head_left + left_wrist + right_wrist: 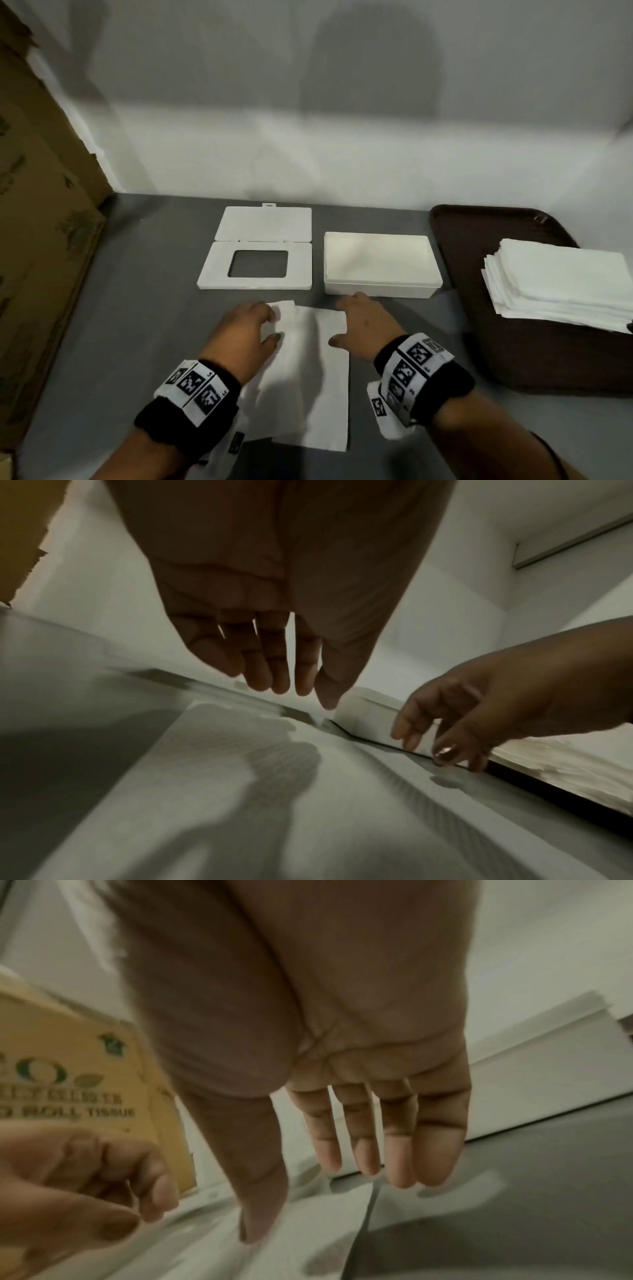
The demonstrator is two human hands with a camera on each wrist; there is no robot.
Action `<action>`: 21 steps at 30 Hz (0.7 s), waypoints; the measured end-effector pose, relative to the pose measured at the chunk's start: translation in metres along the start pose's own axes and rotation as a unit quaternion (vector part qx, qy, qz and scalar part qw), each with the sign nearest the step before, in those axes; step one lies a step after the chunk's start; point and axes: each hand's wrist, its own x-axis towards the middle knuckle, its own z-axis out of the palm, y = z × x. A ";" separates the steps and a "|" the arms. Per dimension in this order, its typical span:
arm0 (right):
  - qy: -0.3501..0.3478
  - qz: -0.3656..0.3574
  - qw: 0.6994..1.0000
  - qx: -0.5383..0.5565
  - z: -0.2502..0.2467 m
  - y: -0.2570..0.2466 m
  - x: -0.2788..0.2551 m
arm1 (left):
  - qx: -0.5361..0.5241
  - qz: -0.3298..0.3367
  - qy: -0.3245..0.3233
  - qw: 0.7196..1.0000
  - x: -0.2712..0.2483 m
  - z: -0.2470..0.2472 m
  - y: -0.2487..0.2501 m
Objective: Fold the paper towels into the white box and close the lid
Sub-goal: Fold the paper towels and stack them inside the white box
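Nearest the front edge of the grey counter (137, 308) lay a single paper towel (308, 387), spread flat and partly folded lengthwise, its far corner lifted; the left hand (245, 330) hovered over its left side, fingers loosely extended and close together in the left wrist view, holding nothing that the pictures showed, though in the head view its fingertips sat right at the raised corner and contact could not be told; the right hand (364, 325) hung over the towel's right far corner, fingers straight and relaxed, thumb apart, gripping nothing; the two hands were apart, one on each side of the sheet. Just beyond the right hand stood the white box (380, 262), its top open, near the middle of the counter; to its left, just beside it, lay the lid (257, 267), flat, with a rectangular opening and its flap (265, 222) swung back toward the far edge. At the right edge sat a dark brown tray (479, 233) carrying a stack of paper towels (561, 284). Along the left edge leaned a cardboard carton (41, 212); a white wall (342, 102) closed the far side.
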 end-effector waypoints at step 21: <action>0.098 0.010 0.980 0.176 -0.068 0.019 -0.048 | 0.008 0.009 -0.090 0.996 -0.013 -0.007 0.017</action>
